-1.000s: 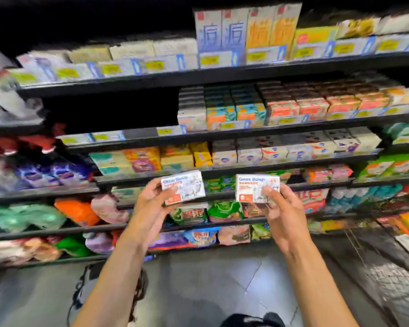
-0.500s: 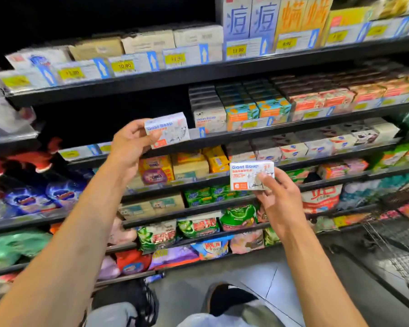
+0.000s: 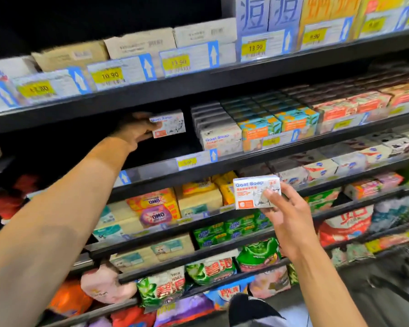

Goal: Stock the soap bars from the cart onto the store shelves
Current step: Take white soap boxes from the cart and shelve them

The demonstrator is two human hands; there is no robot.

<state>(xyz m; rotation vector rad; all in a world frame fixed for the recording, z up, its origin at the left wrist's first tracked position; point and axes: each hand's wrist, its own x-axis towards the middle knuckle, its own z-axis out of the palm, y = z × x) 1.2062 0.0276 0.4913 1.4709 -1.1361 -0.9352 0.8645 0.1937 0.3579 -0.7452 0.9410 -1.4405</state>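
Soap box (image 3: 171, 123), left end gripped by left fingers (image 3: 151, 126)

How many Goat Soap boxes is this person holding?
2. The first box in the left hand, at the shelf gap beside the stacked Goat Soap boxes; the second box in the right hand, lower, before the shelves. Another could hide behind either.
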